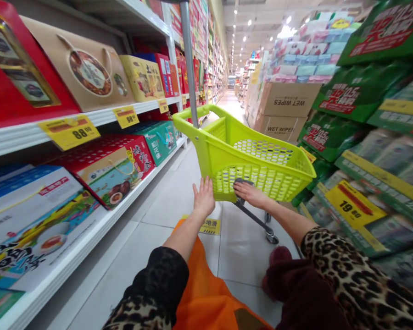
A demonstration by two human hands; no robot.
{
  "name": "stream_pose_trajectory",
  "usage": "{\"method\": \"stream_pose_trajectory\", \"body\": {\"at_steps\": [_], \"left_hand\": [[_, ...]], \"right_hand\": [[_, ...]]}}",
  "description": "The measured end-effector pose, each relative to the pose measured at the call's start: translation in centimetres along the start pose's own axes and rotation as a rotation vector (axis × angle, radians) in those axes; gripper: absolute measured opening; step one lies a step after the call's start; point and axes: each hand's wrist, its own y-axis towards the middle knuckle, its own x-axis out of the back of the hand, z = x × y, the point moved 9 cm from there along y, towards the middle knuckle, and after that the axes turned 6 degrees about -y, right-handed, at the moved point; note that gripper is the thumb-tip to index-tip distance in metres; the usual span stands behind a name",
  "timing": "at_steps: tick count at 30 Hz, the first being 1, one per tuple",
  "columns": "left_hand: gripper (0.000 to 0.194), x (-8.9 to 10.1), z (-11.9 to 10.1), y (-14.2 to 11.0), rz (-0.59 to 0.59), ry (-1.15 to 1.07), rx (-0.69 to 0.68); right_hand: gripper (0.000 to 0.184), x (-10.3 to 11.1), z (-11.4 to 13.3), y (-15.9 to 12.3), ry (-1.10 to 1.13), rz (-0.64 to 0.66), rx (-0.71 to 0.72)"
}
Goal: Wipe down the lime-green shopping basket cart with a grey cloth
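Observation:
A lime-green shopping cart [254, 160] with a perforated plastic basket stands side-on in front of me. My left hand [204, 199] rests its spread fingers on the lower corner of the basket wall and holds nothing. Against the same wall, farther right, my right hand [252, 194] presses a dark grey cloth [245, 182], partly hidden beneath its fingers. The basket's visible inside shows only its green holed walls. Below it runs a grey metal leg [253, 217] ending in a caster wheel [271, 237].
Shelves [124, 110] with boxed gifts and yellow price tags line the left side. On the right are stacked green packs [351, 91], wrapped drinks [385, 160] and wet wipes cartons [289, 101]. A grey pole [190, 64] rises near the cart. A yellow floor sign [210, 227] lies on pale tiles.

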Motion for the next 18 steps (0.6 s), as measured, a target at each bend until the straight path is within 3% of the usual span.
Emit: {"method": "stream_pose_trajectory", "body": {"at_steps": [2,3,8,10,12,18], "left_hand": [[0.068,0.0,1.1,-0.2,0.002,-0.008,0.018],[0.068,0.0,1.6,-0.1,0.003,-0.014,0.026],[0.069,0.4,3.0,0.4,-0.021,-0.047,0.055],[0.070,0.5,3.3,0.6,-0.025,-0.055,0.059],[0.071,0.6,3.6,0.7,-0.023,-0.055,0.061],[0.070,0.7,4.4,0.7,-0.021,-0.009,0.053]], "right_hand": [[0.033,-1.0,1.3,0.3,0.004,0.043,0.057],[0.034,-0.5,1.5,1.2,0.003,0.024,0.079],[0.038,8.2,-1.7,9.3,-0.031,-0.295,0.007],[0.038,9.9,-3.2,11.7,-0.046,-0.347,-0.054],[0.036,8.9,-3.0,12.6,-0.047,-0.303,-0.048],[0.030,-0.9,3.5,9.4,0.002,-0.039,0.125]]}}
